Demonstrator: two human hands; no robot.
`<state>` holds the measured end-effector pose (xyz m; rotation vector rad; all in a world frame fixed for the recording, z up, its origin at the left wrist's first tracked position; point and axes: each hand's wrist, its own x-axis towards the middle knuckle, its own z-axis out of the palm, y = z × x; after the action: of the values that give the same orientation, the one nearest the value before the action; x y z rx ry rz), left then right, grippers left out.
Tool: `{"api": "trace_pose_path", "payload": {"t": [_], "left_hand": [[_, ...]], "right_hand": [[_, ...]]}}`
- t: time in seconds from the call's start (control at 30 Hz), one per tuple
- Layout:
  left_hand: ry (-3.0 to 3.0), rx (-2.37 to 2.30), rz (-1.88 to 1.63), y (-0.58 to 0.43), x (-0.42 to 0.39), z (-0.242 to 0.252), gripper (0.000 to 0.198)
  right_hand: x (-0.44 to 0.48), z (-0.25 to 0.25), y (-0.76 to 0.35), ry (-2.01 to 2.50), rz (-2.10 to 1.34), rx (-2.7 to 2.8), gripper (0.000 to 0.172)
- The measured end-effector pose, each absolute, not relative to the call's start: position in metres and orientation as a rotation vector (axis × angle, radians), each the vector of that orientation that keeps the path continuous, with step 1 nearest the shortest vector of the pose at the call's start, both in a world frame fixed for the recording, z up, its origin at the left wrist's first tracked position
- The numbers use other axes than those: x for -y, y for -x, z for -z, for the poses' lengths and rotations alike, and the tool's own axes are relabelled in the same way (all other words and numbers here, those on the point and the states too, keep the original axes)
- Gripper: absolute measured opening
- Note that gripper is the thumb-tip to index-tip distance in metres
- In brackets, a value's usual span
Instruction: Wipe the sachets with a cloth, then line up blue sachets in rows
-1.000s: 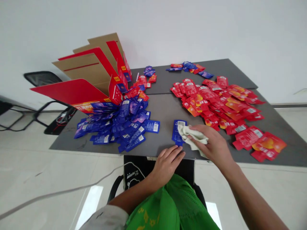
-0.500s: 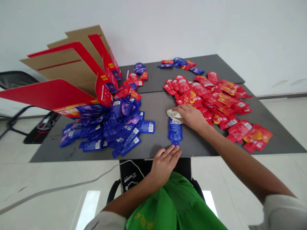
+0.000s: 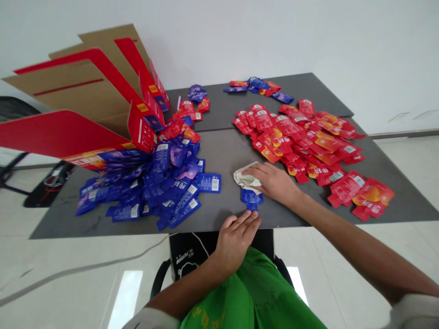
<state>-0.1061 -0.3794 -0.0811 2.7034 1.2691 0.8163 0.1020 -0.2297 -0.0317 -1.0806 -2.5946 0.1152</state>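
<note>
A blue pouch point(image 3: 252, 199) lies flat on the grey table near its front edge, its narrow neck towards me. My left hand point(image 3: 237, 235) rests with fingers stretched out, the fingertips pressing that neck down. Bunched under my right hand point(image 3: 274, 182) is a white cloth point(image 3: 247, 177), which covers the upper part of the pouch. The fingers of this hand are bent over the cloth. Left of it spreads a heap of blue pouches point(image 3: 171, 178); to the right lies a heap of red pouches point(image 3: 302, 135).
Red open-topped cardboard boxes point(image 3: 85, 123) stand at the left behind the blue heap. Smaller groups of red and blue pouches point(image 3: 259, 85) lie along the back. A wall rises behind the table point(image 3: 219, 153). A cable point(image 3: 103, 262) runs below the front edge.
My right hand has slid the cloth towards me along the blue pouch, covering more of it. My left hand keeps its fingertips on the neck. The view has shifted slightly.
</note>
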Motion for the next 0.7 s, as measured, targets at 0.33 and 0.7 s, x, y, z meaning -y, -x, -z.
{"api": "trace_pose_path", "payload": {"t": [0.33,0.7], "left_hand": [[-2.670,-1.284,-0.862,0.103,0.379,0.081,0.025],[-2.672,-1.280,-0.827,0.103,0.379,0.079,0.025]], "right_hand": [[0.259,0.000,-0.100,1.082,-0.062,2.436,0.041],[0.221,0.030,-0.096,1.201,-0.045,2.511,0.037]]}}
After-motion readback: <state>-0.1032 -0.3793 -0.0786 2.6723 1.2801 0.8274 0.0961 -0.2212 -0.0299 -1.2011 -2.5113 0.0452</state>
